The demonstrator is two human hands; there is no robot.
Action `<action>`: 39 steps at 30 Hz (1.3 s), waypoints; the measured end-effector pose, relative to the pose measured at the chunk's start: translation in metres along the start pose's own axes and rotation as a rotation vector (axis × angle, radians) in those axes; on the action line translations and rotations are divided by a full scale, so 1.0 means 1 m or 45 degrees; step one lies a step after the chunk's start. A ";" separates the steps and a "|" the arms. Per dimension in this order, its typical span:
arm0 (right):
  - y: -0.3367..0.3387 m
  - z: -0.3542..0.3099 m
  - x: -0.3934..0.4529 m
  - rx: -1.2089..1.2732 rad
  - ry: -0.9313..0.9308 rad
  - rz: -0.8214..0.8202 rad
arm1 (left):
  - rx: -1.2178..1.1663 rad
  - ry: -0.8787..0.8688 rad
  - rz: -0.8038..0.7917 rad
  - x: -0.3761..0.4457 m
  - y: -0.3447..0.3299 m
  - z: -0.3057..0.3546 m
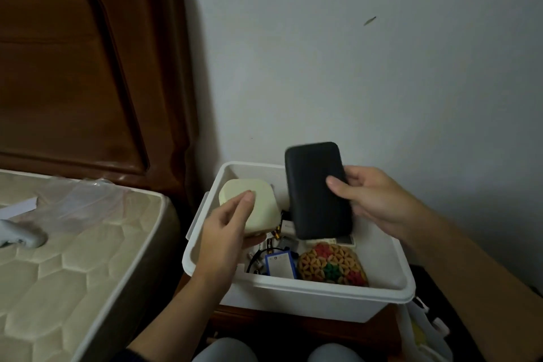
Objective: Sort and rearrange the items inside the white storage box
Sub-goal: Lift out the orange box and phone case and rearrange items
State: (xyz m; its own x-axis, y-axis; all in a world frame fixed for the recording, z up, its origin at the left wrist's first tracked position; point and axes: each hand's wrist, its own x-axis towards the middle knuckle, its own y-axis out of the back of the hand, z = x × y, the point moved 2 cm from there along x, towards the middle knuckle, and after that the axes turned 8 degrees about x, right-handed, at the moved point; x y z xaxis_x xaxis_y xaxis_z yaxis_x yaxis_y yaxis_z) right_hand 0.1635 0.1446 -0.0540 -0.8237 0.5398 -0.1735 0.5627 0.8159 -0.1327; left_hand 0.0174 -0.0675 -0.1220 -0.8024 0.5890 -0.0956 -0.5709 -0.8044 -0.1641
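Note:
The white storage box stands open on a wooden bedside stand in front of me. My left hand grips a pale cream rounded case above the box's left side. My right hand holds a flat black rounded-corner case upright over the middle of the box, thumb on its face. Inside lie a colourful woven pouch, a blue card-like pack, black cables and small loose items, partly hidden by the two held cases.
A mattress lies at the left with clear plastic wrap and a pale grey object on it. The wooden headboard rises behind it. A plain wall stands behind the box. A white bag hangs at lower right.

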 end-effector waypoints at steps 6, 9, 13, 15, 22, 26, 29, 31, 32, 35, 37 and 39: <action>-0.076 0.035 0.022 0.118 0.049 -0.021 | 0.048 -0.029 -0.109 -0.002 -0.005 0.015; -0.072 0.053 0.037 -0.221 0.139 0.166 | 0.310 -0.230 0.121 0.009 0.022 0.013; -0.059 0.095 0.051 -1.098 -0.224 -0.047 | 0.528 -0.344 0.288 0.018 0.047 0.002; -0.065 0.115 0.056 -1.542 -0.387 -0.322 | 0.617 -0.382 0.271 0.019 0.045 -0.002; -0.074 0.141 0.078 -2.033 -0.490 -0.567 | 0.752 -0.400 0.264 0.027 0.044 -0.010; -0.071 0.149 0.085 -2.056 -0.520 -0.580 | 0.844 -0.456 0.240 0.027 0.042 -0.014; -0.070 0.150 0.087 -2.032 -0.529 -0.569 | 0.878 -0.479 0.211 0.027 0.040 -0.016; -0.070 0.149 0.085 -2.015 -0.517 -0.583 | 0.889 -0.494 0.202 0.027 0.039 -0.016; -0.071 0.148 0.084 -2.004 -0.508 -0.585 | 0.891 -0.493 0.201 0.027 0.039 -0.016; -0.074 0.147 0.083 -2.001 -0.471 -0.572 | 0.890 -0.488 0.202 0.027 0.040 -0.015; -0.076 0.146 0.082 -2.001 -0.464 -0.575 | 0.891 -0.494 0.203 0.027 0.039 -0.014; -0.078 0.144 0.082 -2.001 -0.465 -0.588 | 0.892 -0.504 0.207 0.026 0.039 -0.014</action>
State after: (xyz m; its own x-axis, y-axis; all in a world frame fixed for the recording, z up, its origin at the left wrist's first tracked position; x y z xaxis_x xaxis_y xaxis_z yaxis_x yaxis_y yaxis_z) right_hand 0.0621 0.0959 -0.1982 -0.7031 0.3232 -0.6334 -0.5028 0.4038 0.7643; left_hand -0.0234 -0.0820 -0.1443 -0.8116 0.4955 0.3095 -0.3129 -0.8161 0.4859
